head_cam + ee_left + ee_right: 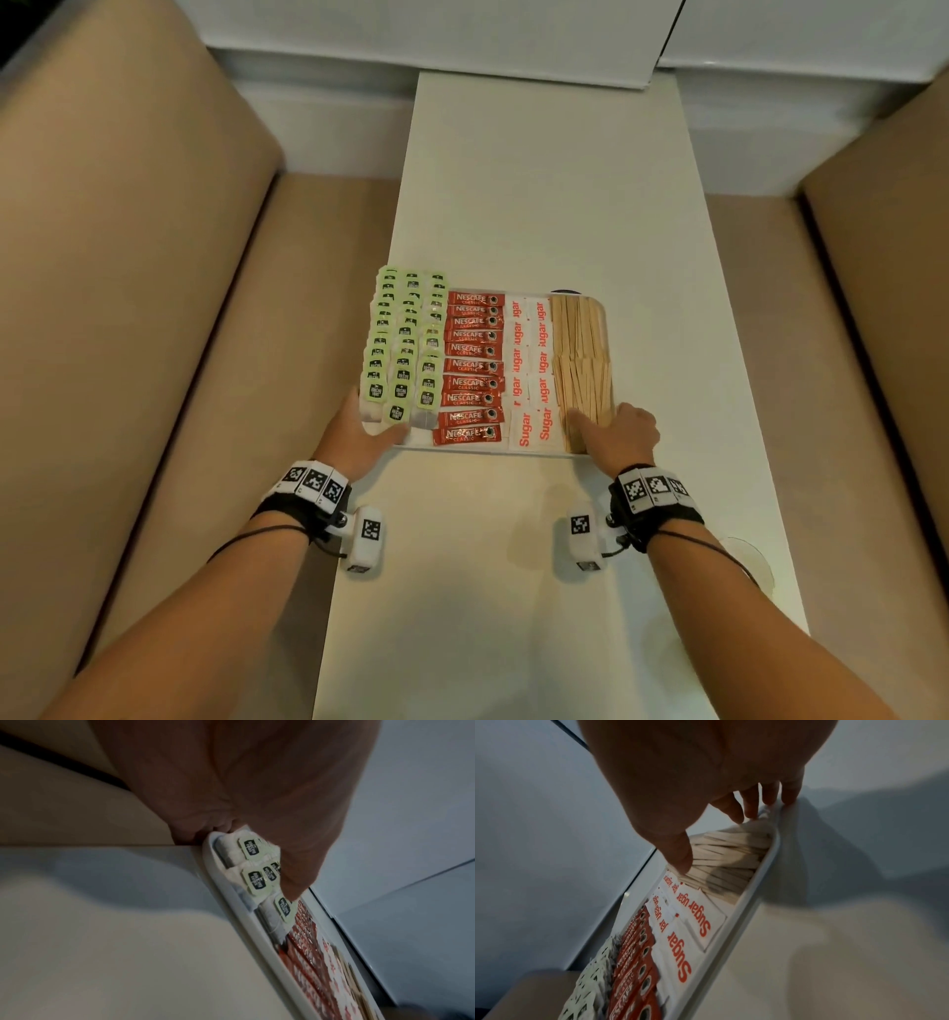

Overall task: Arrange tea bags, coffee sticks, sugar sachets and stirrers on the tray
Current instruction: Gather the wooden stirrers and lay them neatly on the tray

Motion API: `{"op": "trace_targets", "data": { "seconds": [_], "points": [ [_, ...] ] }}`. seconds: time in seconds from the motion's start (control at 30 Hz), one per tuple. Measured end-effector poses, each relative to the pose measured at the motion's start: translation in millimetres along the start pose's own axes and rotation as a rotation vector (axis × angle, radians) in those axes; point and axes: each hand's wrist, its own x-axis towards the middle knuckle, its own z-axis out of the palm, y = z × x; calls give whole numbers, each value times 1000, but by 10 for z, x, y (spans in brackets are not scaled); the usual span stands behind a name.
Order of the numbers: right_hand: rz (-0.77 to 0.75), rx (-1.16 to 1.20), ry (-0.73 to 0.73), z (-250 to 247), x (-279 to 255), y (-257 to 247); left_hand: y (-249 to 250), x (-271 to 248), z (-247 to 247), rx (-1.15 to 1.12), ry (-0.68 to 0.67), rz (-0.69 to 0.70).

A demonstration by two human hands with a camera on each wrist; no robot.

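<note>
Hands grip the tray (pixel 464 448) at its near corners, left hand (pixel 359 431) by tea bags (pixel 405 349), right hand (pixel 624 434) thumb pressing stirrers (pixel 583 354), likely steadying everything.

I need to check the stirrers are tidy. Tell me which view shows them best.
The head view: the wooden stirrers show whole, from above, in the tray's right column. The right wrist view shows only their near ends, beside the right hand's thumb. The left wrist view barely shows them.

White table (pixel 539 205) — white tray (pixel 464 450) on near half.
</note>
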Motion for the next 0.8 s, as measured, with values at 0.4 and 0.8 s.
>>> {"op": "trace_targets", "data": {
  "seconds": [0.4,0.8],
  "points": [
    [-112,-103,23,70,-206,289,-173,-54,-90,140,-43,60],
    [-77,-144,-85,-135,-311,87,-103,-84,-102,193,-50,73]
  ]
}}
